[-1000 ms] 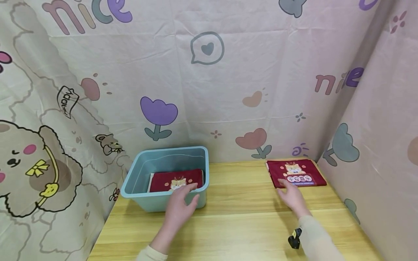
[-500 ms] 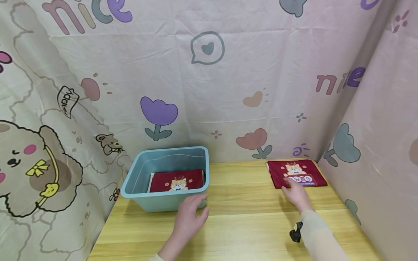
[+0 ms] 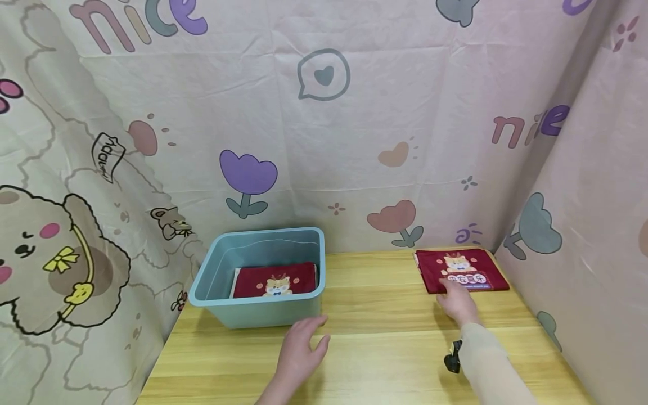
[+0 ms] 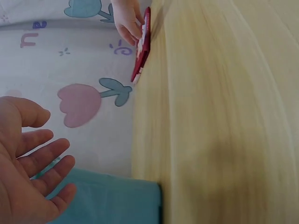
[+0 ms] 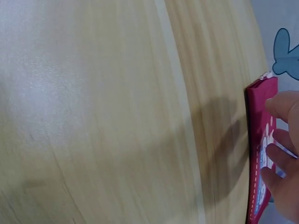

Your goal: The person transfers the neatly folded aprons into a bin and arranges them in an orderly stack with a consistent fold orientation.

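Note:
A folded dark red cloth (image 3: 430, 273), printed with a cartoon animal and a row of round characters, lies at the right back of the table. My right hand (image 3: 458, 304) has its fingertips over the cloth's front left part. In the right wrist view, the thumb and loosely bent fingers (image 5: 280, 156) are spread apart over the printed face. My left hand (image 3: 301, 349) hovers in front of the blue bin (image 3: 253, 312), fingers relaxed and holding nothing. Inside that bin lies another dark red cloth (image 3: 250, 281) with the same animal print, its front edge hidden by the bin wall.
The wooden table (image 3: 374, 360) meets a patterned curtain (image 3: 324, 140) along its back. More of this curtain hangs at the left and right sides. A small black device (image 3: 453, 357) is worn at my right wrist.
My left hand has moved away from the front of the bin, toward the right and nearer to me. My right hand has shifted slightly right over the folded cloth, its thumb now hidden in the head view.

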Motion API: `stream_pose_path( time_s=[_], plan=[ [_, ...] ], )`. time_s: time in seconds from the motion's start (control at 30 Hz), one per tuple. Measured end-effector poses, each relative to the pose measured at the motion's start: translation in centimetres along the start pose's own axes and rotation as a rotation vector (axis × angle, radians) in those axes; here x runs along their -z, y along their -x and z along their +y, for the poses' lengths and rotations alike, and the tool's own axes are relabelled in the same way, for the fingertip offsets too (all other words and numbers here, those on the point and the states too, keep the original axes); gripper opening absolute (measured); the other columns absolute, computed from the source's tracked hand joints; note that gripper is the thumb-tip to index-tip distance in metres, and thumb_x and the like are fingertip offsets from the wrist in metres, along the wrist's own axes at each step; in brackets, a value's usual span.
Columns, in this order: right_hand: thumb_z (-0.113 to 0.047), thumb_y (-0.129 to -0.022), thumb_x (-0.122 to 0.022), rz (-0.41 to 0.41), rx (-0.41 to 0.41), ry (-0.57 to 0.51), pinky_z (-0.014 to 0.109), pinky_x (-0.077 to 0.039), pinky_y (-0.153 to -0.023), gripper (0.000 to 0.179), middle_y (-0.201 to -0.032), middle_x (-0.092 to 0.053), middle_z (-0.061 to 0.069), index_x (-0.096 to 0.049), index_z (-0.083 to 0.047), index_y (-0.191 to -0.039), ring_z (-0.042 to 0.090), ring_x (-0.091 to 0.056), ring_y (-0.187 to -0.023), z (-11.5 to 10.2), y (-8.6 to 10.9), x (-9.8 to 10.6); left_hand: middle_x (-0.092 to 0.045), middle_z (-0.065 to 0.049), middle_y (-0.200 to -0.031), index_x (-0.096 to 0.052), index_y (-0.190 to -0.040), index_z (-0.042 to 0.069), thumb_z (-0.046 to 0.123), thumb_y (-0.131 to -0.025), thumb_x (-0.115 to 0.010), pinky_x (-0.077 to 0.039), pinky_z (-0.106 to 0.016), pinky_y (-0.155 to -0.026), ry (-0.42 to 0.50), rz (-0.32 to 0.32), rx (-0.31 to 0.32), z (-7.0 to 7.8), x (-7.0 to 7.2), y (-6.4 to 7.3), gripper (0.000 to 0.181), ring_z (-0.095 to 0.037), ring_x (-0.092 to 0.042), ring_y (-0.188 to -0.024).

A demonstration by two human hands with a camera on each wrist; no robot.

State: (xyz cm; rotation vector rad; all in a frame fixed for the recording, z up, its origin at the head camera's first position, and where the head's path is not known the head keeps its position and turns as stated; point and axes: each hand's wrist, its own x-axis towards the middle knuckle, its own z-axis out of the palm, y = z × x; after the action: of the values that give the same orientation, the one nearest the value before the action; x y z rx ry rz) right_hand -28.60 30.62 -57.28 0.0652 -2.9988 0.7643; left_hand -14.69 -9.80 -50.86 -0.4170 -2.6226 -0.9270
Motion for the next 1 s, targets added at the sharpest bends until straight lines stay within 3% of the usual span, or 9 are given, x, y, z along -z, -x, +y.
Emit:
stream_pose_path(
  time_s=[0.33,0.67,0.8,1.0],
  plan=[
    [-0.008,-0.09,-0.058,-0.018,0.024,0.089,0.067,-0.034,-0.101,0.047,-0.135,-0.046,0.038,-0.051,0.012,-0.132,0.057,-0.04,-0.123,0.3,0.0,-0.4,-0.07,-0.003,-0.114,-0.068,-0.12,0.007,0.013,-0.085,-0.075,-0.049,-0.05,-0.093,0.042,0.015,0.044,-1.3,-1.9,0.4,0.036,-0.026,-0.062,-0.107],
    [-0.007,-0.091,-0.059,-0.093,0.001,0.182,0.066,-0.039,-0.097,0.045,-0.134,-0.048,0.036,-0.053,0.011,-0.132,0.055,-0.043,-0.123,0.0,0.4,-0.7,-0.07,-0.002,-0.113,-0.068,-0.12,0.007,0.013,-0.088,-0.072,-0.048,-0.049,-0.093,0.082,-0.043,0.1,-1.3,-3.0,0.5,0.033,-0.026,-0.062,-0.106],
    [-0.007,-0.09,-0.061,-0.061,0.005,0.179,0.066,-0.04,-0.095,0.041,-0.129,-0.052,0.035,-0.057,0.008,-0.128,0.055,-0.047,-0.119,-0.2,0.6,-0.8,-0.07,-0.003,-0.114,-0.068,-0.12,0.007,0.012,-0.088,-0.072,-0.047,-0.05,-0.094,0.098,-0.045,0.111,-1.4,-3.5,0.5,0.032,-0.026,-0.062,-0.107],
    [-0.005,-0.089,-0.065,0.069,0.064,0.171,0.06,-0.047,-0.087,0.025,-0.107,-0.065,0.024,-0.069,0.0,-0.113,0.046,-0.06,-0.102,0.2,0.9,-1.8,-0.071,-0.003,-0.111,-0.069,-0.117,0.005,0.012,-0.087,-0.073,-0.049,-0.048,-0.091,0.105,-0.018,0.078,-1.5,-4.2,0.7,0.031,-0.026,-0.064,-0.103]
  ],
)
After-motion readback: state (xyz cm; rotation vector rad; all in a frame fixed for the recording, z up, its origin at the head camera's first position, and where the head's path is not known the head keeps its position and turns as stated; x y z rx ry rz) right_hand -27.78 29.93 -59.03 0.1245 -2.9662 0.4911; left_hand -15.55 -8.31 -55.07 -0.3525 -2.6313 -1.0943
